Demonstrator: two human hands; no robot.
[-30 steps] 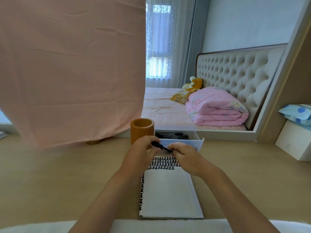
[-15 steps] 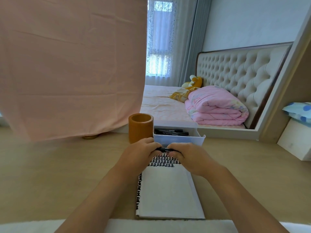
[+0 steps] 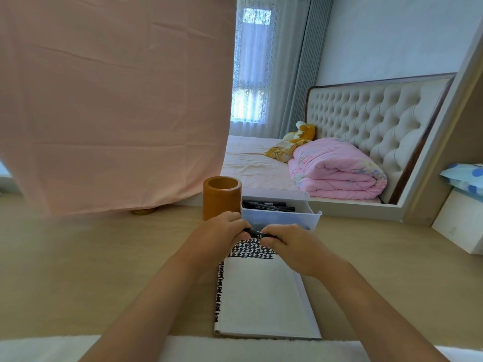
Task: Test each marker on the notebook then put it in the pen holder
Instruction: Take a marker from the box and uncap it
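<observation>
A black marker [image 3: 257, 234] lies level between my two hands, above the far end of the open notebook [image 3: 261, 296]. My left hand [image 3: 222, 232] grips its left end and my right hand [image 3: 287, 245] grips its right end; only the middle of the barrel shows. The notebook's far end carries rows of black marks. Behind my left hand stands the brown cylindrical pen holder [image 3: 221, 197], with nothing showing inside. To its right is a white plastic box [image 3: 279, 218] with several black markers [image 3: 269, 205] lying in it.
The wooden desk [image 3: 104, 257] spreads left and right of the notebook. A pink cloth [image 3: 112, 100] hangs over the back left. A mirror behind the box reflects a bed. A white box [image 3: 460, 226] sits at the right edge. White fabric lines the near edge.
The marker has gone from tilted to level, and both hands have closed in over its ends. The view has dipped slightly toward the desk.
</observation>
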